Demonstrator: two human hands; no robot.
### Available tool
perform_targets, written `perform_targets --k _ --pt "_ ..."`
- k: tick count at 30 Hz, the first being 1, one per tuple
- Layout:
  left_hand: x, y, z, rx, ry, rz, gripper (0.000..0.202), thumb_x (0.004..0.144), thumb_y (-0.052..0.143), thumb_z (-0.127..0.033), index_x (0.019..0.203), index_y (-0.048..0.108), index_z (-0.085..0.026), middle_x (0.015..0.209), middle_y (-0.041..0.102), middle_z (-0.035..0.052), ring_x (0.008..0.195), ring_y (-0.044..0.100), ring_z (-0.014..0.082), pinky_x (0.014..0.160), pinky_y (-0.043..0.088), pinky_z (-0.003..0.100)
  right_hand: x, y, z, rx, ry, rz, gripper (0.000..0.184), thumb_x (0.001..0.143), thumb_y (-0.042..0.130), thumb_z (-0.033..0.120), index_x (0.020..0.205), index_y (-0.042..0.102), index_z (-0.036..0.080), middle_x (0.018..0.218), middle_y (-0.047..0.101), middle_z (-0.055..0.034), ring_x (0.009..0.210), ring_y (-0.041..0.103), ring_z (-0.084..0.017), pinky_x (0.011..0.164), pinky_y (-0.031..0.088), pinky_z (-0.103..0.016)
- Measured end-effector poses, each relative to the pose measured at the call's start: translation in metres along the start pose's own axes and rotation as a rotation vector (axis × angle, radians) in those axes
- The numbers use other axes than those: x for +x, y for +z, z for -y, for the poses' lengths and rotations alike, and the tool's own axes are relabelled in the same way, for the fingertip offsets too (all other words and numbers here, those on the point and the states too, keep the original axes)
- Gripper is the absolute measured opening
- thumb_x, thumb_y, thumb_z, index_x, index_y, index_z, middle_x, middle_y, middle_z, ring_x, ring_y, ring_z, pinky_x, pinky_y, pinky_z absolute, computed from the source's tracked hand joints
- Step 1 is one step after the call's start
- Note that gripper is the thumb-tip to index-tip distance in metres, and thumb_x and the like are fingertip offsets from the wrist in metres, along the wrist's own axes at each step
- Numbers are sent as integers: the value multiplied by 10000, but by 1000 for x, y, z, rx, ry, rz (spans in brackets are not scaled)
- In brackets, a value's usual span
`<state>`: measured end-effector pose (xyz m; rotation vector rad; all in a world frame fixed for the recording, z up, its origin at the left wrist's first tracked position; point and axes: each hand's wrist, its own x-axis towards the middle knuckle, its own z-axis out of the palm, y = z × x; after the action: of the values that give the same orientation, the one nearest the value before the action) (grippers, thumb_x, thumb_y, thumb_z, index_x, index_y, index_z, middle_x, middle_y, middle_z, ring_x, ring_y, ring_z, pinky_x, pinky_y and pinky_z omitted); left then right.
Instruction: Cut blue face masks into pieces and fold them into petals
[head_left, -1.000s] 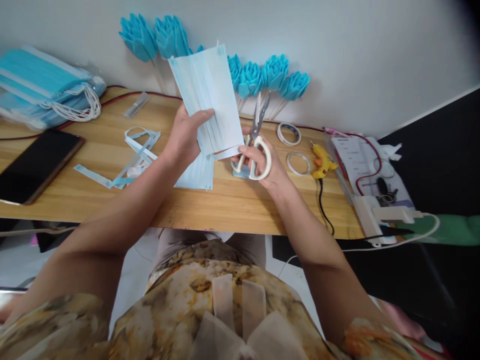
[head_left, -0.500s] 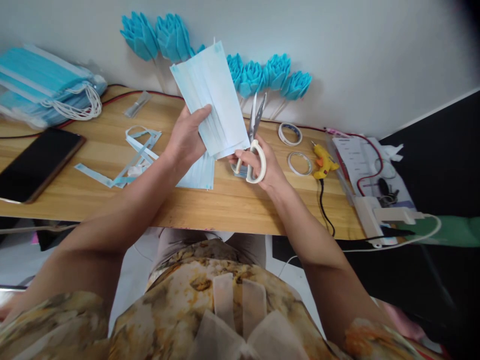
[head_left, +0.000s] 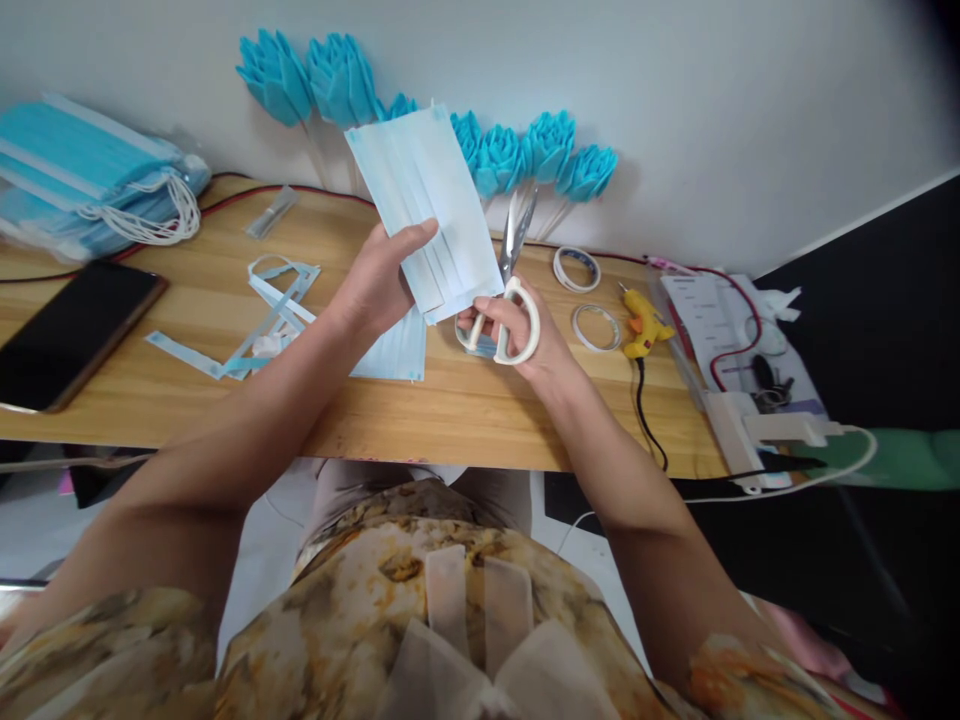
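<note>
My left hand (head_left: 386, 270) grips a pale blue face mask (head_left: 442, 190) by its left side, thumb on the front and fingers behind it. No ear loops show on this mask. In my right hand (head_left: 525, 320) is a pair of scissors (head_left: 517, 325) with white handles, the blades slightly apart and pointing up beside the mask's right edge. The right fingertips meet the mask's lower right corner. Below the hands, another light blue mask sheet (head_left: 394, 350) lies on the table, partly hidden by my left forearm. Cut blue and white strips (head_left: 281, 310) lie to the left.
Several blue flowers on stems (head_left: 341, 80) lean along the wall. At left are a stack of masks (head_left: 82, 160) and a phone (head_left: 75, 330). Two tape rolls (head_left: 576, 270), a yellow glue gun (head_left: 643, 322) with its cord, and a power strip (head_left: 739, 440) are at right.
The mask has dropped slightly and moved a little right with my left hand. The scissors remain beside it, their handles turned slightly. The whole view has shifted a little.
</note>
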<state>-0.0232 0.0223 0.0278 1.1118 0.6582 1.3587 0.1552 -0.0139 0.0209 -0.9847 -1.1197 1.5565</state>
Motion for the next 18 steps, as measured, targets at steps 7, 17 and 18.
perform_targets --k 7,17,18 --pt "1 -5 0 100 -2 70 482 748 785 -419 1132 636 -168 1106 724 108 1261 636 417 1022 572 550 0 -2 1 -13 -35 0 453 661 885 436 919 587 215 783 702 9 724 707 -154 714 640 -330" --pt "4 -22 -7 215 -111 274 518 706 877 -454 1096 687 -171 1065 752 107 1159 693 386 979 594 511 4 -5 -2 -12 -66 4 447 676 873 427 935 583 208 803 687 18 723 701 -136 745 640 -309" --pt "4 -24 -7 226 -110 304 519 700 885 -464 1086 695 -174 1061 755 108 1152 697 381 980 593 506 4 -5 -1 -10 -69 6 440 676 873 424 924 582 208 802 686 19 727 702 -136 745 639 -305"
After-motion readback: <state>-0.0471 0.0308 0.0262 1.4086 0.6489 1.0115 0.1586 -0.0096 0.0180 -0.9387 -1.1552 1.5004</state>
